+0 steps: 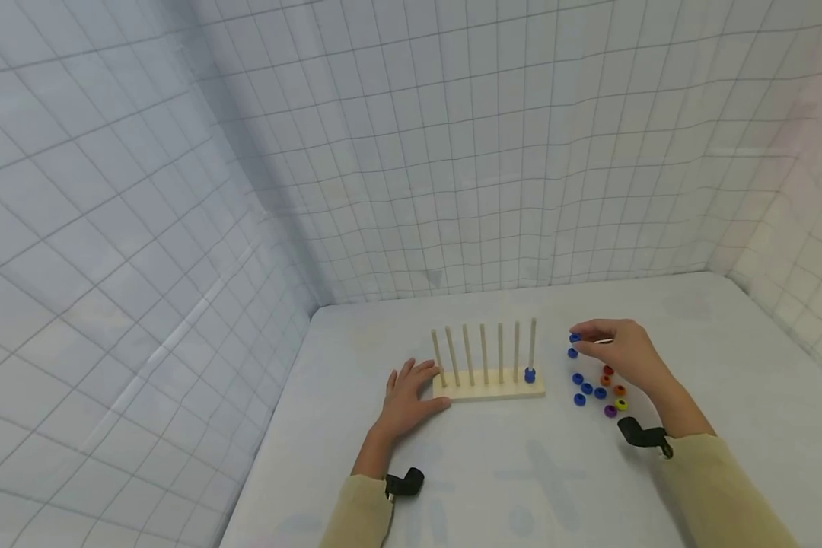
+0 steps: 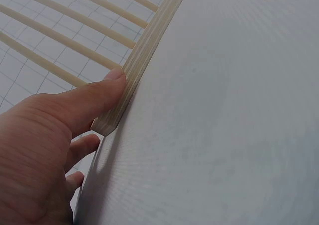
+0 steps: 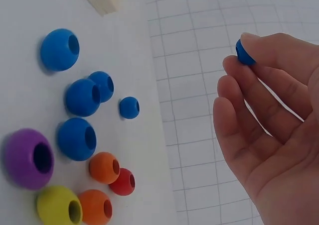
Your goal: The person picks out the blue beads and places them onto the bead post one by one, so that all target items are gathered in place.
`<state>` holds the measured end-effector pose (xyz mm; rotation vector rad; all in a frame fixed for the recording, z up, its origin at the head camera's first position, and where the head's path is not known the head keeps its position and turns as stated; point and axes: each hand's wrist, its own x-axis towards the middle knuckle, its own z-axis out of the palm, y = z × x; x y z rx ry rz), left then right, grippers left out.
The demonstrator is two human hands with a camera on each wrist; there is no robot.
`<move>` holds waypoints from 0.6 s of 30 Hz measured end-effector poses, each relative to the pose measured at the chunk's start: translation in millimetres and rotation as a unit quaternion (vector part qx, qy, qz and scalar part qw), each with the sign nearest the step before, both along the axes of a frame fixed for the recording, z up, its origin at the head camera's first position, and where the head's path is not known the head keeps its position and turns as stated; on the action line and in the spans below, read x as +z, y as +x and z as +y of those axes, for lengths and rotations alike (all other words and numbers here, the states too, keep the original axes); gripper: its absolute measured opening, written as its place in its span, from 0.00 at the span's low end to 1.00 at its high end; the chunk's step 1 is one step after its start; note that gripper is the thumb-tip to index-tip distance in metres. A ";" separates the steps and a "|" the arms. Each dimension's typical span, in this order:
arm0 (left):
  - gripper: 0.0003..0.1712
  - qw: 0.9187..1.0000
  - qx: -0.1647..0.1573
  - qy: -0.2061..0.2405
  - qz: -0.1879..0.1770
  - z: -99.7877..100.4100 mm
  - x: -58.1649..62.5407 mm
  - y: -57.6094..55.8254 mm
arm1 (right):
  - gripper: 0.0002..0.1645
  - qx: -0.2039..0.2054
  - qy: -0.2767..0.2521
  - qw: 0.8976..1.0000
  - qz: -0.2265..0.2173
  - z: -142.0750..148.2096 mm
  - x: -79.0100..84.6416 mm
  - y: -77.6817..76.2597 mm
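Note:
A pale wooden peg stand (image 1: 488,387) holds a row of several upright pegs. Blue beads (image 1: 530,375) sit at the foot of its rightmost peg. At the stand's left end, my left hand (image 1: 404,402) grips the base, thumb (image 2: 102,93) along the front edge and the other fingers round the far side. My right hand (image 1: 619,352) pinches a blue bead (image 3: 244,53) between thumb and fingertips, raised above the table to the right of the stand. Below it lie loose beads: several blue (image 3: 60,50), two orange (image 3: 103,168), one red (image 3: 123,182), one yellow (image 3: 59,206) and one purple (image 3: 28,159).
The white table (image 1: 493,479) runs back to a hanging white cloth (image 1: 452,190) with a grid pattern, which also closes in the left and right sides. A black wrist camera (image 1: 406,482) is strapped to the left wrist, another (image 1: 640,434) to the right.

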<state>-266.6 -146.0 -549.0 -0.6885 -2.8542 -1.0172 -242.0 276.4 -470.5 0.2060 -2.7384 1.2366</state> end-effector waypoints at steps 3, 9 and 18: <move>0.39 1.000 0.002 0.002 0.006 -0.1 -0.1 0.0 | 0.26 -0.004 -0.021 1.000 0.002 -4.2 6.5 1.4; 0.39 1.000 0.000 0.008 0.002 -0.2 -0.3 -0.5 | 0.26 -0.014 -0.058 0.998 0.009 -13.4 17.7 5.9; 0.40 1.000 -0.002 0.010 -0.005 -0.4 -1.7 -1.0 | 0.26 -0.014 -0.079 0.996 0.026 -25.6 24.0 7.9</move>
